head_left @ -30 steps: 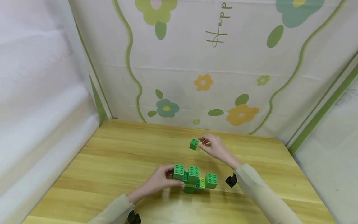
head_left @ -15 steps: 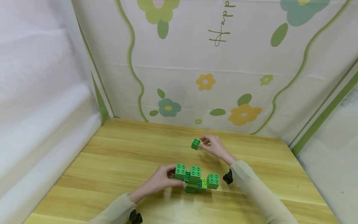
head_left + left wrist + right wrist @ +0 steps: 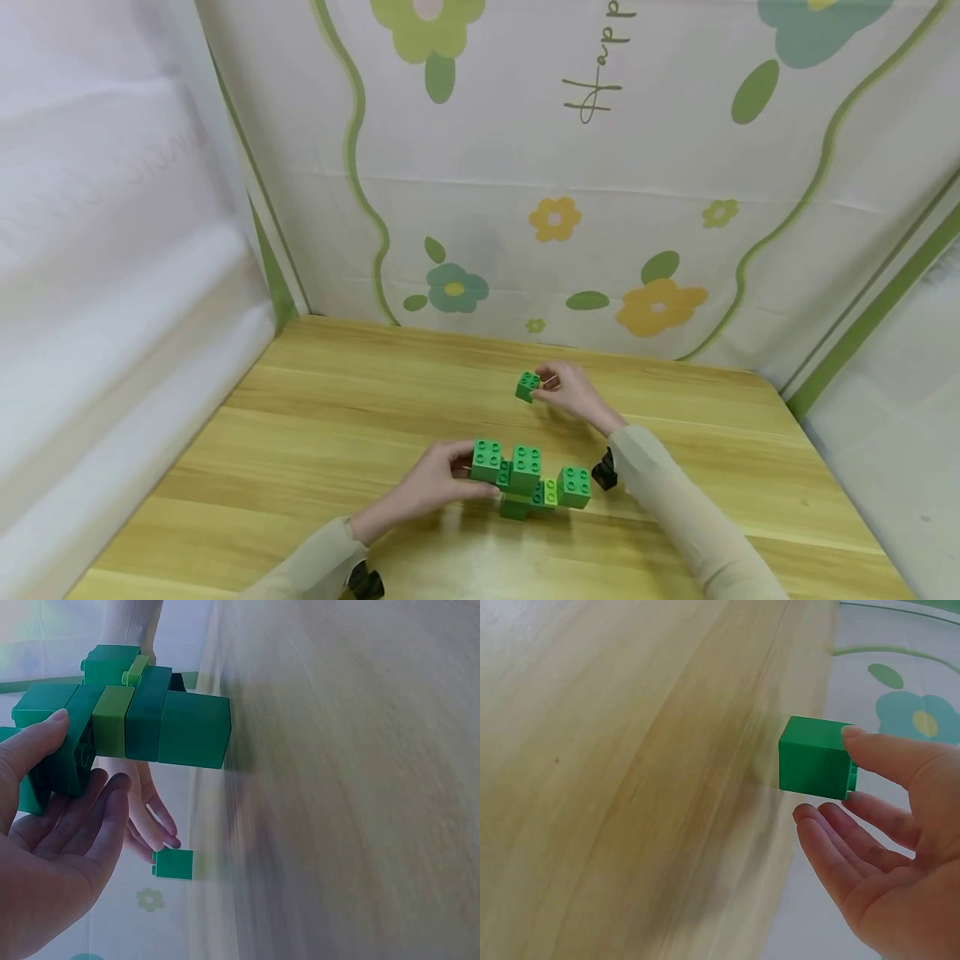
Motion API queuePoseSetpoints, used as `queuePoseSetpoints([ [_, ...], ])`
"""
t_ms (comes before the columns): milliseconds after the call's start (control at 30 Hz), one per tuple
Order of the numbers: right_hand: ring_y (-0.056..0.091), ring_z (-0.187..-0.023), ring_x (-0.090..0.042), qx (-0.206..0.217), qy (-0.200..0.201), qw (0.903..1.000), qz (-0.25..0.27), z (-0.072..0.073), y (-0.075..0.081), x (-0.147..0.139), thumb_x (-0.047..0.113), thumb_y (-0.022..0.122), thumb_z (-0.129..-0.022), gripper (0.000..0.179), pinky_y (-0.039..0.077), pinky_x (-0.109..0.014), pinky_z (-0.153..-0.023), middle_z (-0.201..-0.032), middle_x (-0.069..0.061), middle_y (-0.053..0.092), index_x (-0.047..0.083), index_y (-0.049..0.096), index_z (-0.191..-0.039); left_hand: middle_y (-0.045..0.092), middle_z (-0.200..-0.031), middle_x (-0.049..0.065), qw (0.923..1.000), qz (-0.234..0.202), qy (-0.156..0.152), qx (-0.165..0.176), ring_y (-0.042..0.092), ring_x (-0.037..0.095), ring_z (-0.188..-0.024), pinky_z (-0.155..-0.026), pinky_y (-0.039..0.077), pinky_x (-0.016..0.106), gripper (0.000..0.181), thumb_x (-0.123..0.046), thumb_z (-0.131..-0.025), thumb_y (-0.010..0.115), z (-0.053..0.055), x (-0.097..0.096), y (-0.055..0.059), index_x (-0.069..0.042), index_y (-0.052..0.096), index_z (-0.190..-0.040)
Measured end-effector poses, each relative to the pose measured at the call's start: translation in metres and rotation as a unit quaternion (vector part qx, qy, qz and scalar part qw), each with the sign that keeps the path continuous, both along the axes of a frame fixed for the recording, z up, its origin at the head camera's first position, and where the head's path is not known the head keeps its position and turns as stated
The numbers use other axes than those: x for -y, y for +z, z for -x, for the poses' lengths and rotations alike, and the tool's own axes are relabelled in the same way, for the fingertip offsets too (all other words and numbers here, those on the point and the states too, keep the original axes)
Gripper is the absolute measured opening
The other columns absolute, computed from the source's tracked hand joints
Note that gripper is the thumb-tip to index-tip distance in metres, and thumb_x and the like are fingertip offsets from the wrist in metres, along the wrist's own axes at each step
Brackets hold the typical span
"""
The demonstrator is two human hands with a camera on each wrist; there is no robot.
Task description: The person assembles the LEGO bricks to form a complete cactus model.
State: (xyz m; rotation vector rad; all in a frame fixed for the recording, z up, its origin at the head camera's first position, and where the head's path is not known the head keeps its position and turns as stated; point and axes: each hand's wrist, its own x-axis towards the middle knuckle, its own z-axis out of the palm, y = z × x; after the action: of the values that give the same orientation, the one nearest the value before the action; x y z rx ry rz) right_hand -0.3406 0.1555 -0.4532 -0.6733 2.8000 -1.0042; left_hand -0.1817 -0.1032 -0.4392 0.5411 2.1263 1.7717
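Note:
My left hand (image 3: 431, 483) grips the left end of a built shape of toy building bricks (image 3: 525, 467), in greens and yellow-green, with thumb and fingers on either side. In the left wrist view this brick build (image 3: 196, 729) is seen from the side, the thumb on its near face. Farther back, a single green building brick (image 3: 527, 387) with studs on top sits on the table. At its right side, my right hand (image 3: 573, 393) pinches it between thumb and index finger. The right wrist view shows the brick (image 3: 814, 759) by its plain side; the other fingers stay loosely bent below.
The wooden table (image 3: 337, 417) ends at the back against a white cloth (image 3: 480, 142) printed with flowers. White fabric walls (image 3: 135, 250) rise at both sides. A dark wrist camera (image 3: 605, 469) sits under the right sleeve.
My right hand has moved slightly left, from beside the single green brick onto it. The left hand keeps its grip on the brick build. The head view has shifted a little.

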Motion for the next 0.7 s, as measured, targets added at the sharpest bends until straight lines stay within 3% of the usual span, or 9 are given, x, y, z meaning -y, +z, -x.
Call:
queuePoseSetpoints([
  [700,0.068,-0.095,-0.026,-0.002,-0.005,1.0,-0.001,-0.0047,0.0012,0.0022,0.017,0.07,-0.092,0.033,0.059,-0.041,-0.084,-0.107,-0.015,0.071,0.0,0.064,-0.12,0.071,-0.113,0.019,0.9998,-0.011,-0.009,-0.01,0.071,0.007,-0.093,-0.084,0.06,0.022,0.044,-0.012,-0.082,0.08,0.0,0.0008,-0.0029,-0.003,0.065,-0.122],
])
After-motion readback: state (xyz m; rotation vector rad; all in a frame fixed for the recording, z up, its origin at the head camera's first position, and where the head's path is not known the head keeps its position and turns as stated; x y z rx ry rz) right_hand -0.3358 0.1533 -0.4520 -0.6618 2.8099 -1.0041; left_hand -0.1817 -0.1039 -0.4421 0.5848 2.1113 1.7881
